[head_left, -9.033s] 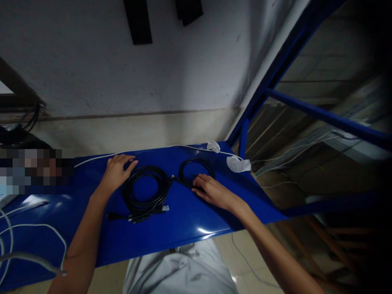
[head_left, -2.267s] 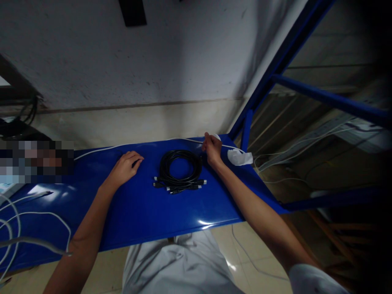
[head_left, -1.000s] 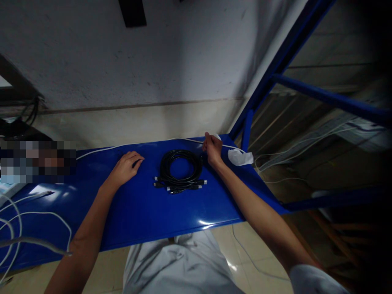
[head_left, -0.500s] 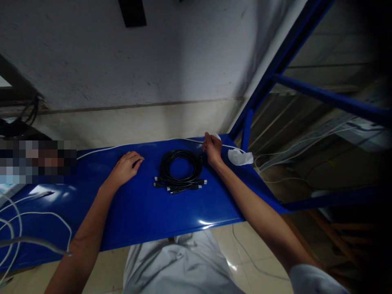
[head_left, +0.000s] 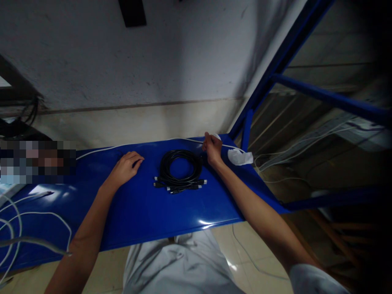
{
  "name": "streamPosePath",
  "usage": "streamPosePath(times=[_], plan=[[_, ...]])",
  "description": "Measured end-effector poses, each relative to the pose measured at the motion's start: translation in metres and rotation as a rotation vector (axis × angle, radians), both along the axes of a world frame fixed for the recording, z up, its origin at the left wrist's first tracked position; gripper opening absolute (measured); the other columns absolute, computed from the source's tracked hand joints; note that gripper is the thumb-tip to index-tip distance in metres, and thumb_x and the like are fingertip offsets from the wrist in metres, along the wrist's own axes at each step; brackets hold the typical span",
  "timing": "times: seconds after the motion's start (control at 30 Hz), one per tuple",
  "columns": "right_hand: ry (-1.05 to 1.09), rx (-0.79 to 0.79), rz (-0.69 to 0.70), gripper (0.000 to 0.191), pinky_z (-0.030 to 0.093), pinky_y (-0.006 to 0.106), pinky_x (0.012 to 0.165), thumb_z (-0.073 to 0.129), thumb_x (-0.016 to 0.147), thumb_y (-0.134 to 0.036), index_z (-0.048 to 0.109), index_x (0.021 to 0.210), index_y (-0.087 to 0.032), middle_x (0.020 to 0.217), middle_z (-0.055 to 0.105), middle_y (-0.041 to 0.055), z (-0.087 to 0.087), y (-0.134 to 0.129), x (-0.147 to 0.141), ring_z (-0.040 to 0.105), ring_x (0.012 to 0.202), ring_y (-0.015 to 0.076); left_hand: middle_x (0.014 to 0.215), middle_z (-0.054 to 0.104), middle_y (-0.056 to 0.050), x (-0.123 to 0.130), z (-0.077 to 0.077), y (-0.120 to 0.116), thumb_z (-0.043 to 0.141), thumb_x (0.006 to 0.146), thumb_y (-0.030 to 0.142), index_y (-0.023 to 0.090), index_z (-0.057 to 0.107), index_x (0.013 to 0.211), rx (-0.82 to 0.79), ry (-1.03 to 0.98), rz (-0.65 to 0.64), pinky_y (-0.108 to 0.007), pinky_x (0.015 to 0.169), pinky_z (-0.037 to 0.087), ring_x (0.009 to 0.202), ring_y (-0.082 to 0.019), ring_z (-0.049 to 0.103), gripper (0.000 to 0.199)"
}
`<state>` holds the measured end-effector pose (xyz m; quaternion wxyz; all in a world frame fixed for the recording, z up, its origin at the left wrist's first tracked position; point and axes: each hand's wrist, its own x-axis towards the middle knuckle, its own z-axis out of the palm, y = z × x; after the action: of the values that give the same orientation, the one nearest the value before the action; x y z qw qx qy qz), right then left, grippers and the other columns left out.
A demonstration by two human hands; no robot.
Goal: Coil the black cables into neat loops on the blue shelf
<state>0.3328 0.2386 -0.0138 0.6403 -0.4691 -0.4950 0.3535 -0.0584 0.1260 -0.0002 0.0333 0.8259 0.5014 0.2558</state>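
A coiled bundle of black cables (head_left: 180,179) lies on the blue table (head_left: 147,220), its plug ends with metal tips crossing at the front of the coil. My left hand (head_left: 126,166) rests on the table left of the coil, apart from it, fingers bent and thumb tip meeting the index fingertip; nothing shows between them. Beyond the coil's right side, my right hand (head_left: 213,148) is closed into a fist near the table's back edge. What it holds, if anything, is hidden. A small dark piece lies between that hand and the coil, too unclear to name.
A white cable (head_left: 147,142) runs along the back edge. Crumpled white material (head_left: 240,157) sits at the right end, beside a blue metal frame (head_left: 272,77). Loose white cables (head_left: 43,212) spread at the left, near a blurred-out area. A wall (head_left: 183,61) stands behind.
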Motion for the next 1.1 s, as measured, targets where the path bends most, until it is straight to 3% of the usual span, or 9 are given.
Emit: streamPosePath(times=[1.1], plan=[[-0.014,-0.005,0.001,0.063,0.037,0.028,0.047,0.065,0.095,-0.078,0.050,0.065,-0.025,0.053,0.046,-0.0056,-0.0047,0.0031,0.0013,0.043,0.047,0.0121,0.114,0.078,-0.011,-0.0001,-0.0003,0.0005,0.049,0.109,0.032,0.022,0.077,0.109,-0.021,0.010,0.007,-0.052,0.113,0.050,0.110,-0.029,0.071,0.030]])
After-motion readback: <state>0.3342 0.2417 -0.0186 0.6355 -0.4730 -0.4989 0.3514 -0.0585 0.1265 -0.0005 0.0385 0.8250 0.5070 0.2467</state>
